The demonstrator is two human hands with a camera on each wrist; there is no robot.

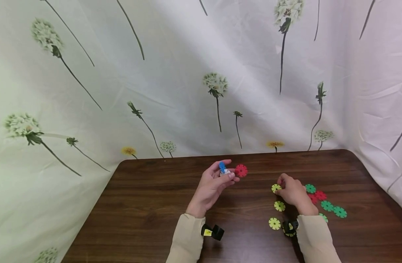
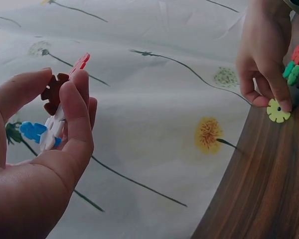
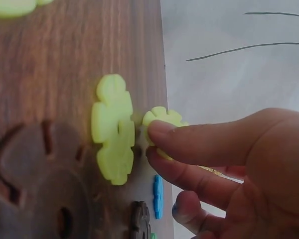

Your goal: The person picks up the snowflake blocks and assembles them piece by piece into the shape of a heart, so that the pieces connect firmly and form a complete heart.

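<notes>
Above the table, my left hand [image 1: 210, 188] holds a small joined cluster of notched plastic discs. A red disc [image 1: 241, 170] sticks out to the right, a blue disc [image 1: 222, 167] stands at the top left, and a white disc [image 1: 225, 173] sits between the fingers. A brown disc [image 2: 53, 94] of the cluster shows by the fingertips in the left wrist view. My right hand [image 1: 294, 193] pinches a yellow disc [image 3: 159, 114] between thumb and forefinger, low at the table. Closer to me lie another yellow disc [image 1: 279, 206] and a further yellow disc [image 1: 275, 223].
Right of my right hand lie several loose discs, among them a green disc [image 1: 340, 212] and a red disc [image 1: 321, 195]. A brown disc [image 3: 37, 186] and a blue disc [image 3: 158, 196] show in the right wrist view. A dandelion-print curtain [image 1: 181, 109] hangs behind the wooden table [image 1: 141, 204].
</notes>
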